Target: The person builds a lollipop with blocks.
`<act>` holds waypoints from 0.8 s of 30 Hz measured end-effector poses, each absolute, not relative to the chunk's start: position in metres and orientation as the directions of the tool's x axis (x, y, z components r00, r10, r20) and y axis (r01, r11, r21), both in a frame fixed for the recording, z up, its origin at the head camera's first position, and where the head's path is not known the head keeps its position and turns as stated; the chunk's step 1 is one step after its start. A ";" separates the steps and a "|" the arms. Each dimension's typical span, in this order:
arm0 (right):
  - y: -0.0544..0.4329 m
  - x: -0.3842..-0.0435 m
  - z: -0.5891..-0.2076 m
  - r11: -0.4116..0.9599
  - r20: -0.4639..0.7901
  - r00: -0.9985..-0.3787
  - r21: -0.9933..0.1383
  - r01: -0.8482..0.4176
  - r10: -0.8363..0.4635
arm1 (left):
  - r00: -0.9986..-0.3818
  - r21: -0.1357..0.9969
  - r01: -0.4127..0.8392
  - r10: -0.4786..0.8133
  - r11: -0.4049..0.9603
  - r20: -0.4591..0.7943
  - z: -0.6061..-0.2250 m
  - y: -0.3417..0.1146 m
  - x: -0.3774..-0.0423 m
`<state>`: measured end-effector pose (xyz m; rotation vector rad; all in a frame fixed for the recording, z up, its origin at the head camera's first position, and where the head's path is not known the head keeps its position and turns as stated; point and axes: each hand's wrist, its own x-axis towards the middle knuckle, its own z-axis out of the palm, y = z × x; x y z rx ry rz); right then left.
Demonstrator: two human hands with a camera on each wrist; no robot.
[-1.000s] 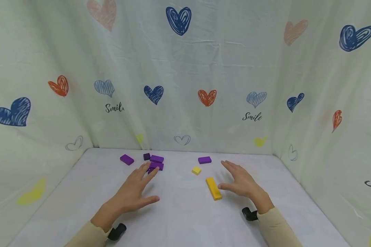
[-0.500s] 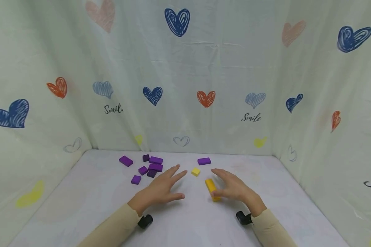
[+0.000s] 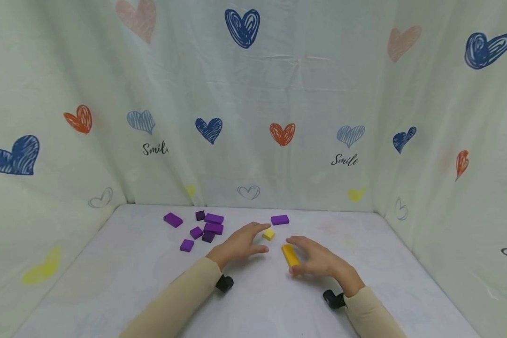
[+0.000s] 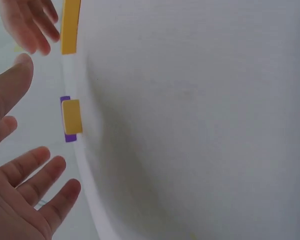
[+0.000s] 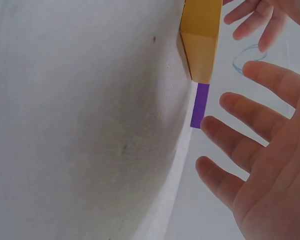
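Note:
My left hand (image 3: pixel 241 244) hovers just left of a small yellow block (image 3: pixel 268 234), thumb and fingers spread apart. In the left wrist view that yellow block (image 4: pixel 72 116) stands beyond the fingertips, with a purple block (image 4: pixel 70 137) partly hidden behind it. My right hand (image 3: pixel 318 258) reaches over a longer orange-yellow block (image 3: pixel 290 255); the thumb overlaps its near end in the head view. Seen from the right wrist, the fingers (image 5: pixel 235 142) are extended and nothing lies in the palm, while the orange-yellow block (image 5: pixel 200 45) sits off to one side.
Several purple blocks (image 3: pixel 213 228), some darker, lie scattered at the back left of the white table (image 3: pixel 245 310). A single purple block (image 3: pixel 280 219) lies at the back, behind the small yellow one. A curtain (image 3: pixel 304 94) printed with hearts encloses the table's back and sides.
My left hand has moved right, from in front of the purple blocks to beside the small yellow block. My right hand has shifted slightly left over the orange-yellow block. The blocks have stayed put.

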<state>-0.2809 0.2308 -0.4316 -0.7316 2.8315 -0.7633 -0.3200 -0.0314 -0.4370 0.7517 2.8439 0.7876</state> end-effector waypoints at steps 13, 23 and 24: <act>0.235 -0.286 -0.434 0.723 -0.012 -0.846 -0.526 -0.449 -0.533 | -0.889 0.478 0.406 0.458 0.779 0.008 -0.433 -0.004 -0.344; 0.236 -0.288 -0.437 0.716 -0.030 -0.838 -0.536 -0.447 -0.546 | -0.886 0.485 0.412 0.463 0.771 0.018 -0.444 -0.002 -0.354; 0.236 -0.287 -0.437 0.716 -0.031 -0.837 -0.536 -0.447 -0.546 | -0.883 0.481 0.421 0.469 0.769 0.024 -0.445 -0.001 -0.355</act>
